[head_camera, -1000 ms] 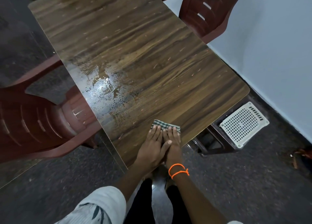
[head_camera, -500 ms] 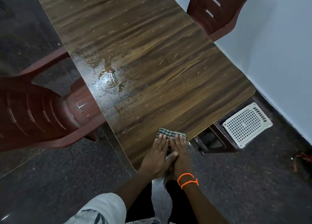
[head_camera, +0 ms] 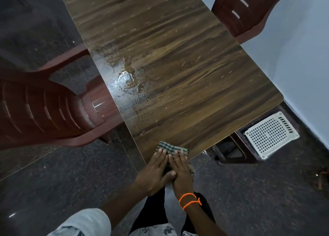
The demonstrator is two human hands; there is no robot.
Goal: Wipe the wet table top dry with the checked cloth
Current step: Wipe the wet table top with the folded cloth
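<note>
At far left a dark red plastic chair [head_camera: 44,111] stands with its slatted back toward the camera and its seat pushed against the long left edge of the desk [head_camera: 178,61]. The desk has a wood-grain top with rounded corners and runs diagonally from upper left to lower right. A shiny patch of water [head_camera: 127,83] lies on the top close to its left edge, beside the chair seat; thinner wet streaks spread from it toward the near end.

At the near end of the desk, right at the edge, lies the checked cloth [head_camera: 169,149], green and white and folded small. Part of it hangs over the desk edge beneath the palms. The left hand [head_camera: 156,171] is laid flat on the cloth, fingers straight and held together, with its thumb reaching across to touch the other hand. The right hand [head_camera: 180,170] lies just beside it, also flat with fingers together, so that both hands press the cloth down rather than pinch it. Only the far strip of cloth shows beyond the fingertips. An orange cord bracelet [head_camera: 189,200] circles the right wrist, and a pale sleeve [head_camera: 85,221] covers the left upper arm at the bottom of the view.

At right, a white perforated panel [head_camera: 271,135] rests on a dark frame on the floor, below the near right corner of the desk. A second red chair [head_camera: 245,11] stands at upper right, against the pale wall [head_camera: 299,54].
</note>
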